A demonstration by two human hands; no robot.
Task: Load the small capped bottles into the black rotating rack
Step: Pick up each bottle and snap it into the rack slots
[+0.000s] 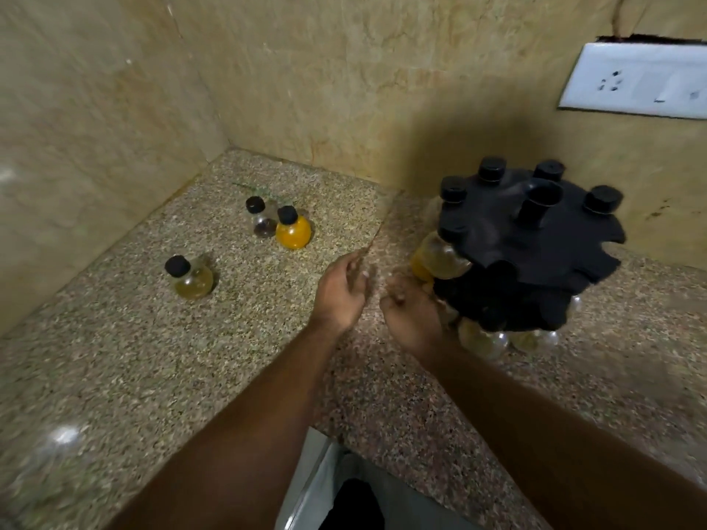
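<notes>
The black rotating rack [509,227] stands at the right on the granite counter, with several black-capped bottles hanging in its top slots and round bottles on its lower tier [482,338]. A pale yellow bottle [440,258] hangs at the rack's near left edge. Three loose bottles stand to the left: an orange one [292,231], a clear one [262,219] beside it, and a pale yellow one [191,279] nearer the left wall. My left hand [342,292] hovers empty with fingers apart. My right hand [411,311], blurred, is loosely curled beside the rack's lower tier, holding nothing visible.
Beige stone walls close the corner at the back and left. A white socket plate [635,82] is on the back wall at the upper right. The counter's front edge [329,438] runs just below my forearms.
</notes>
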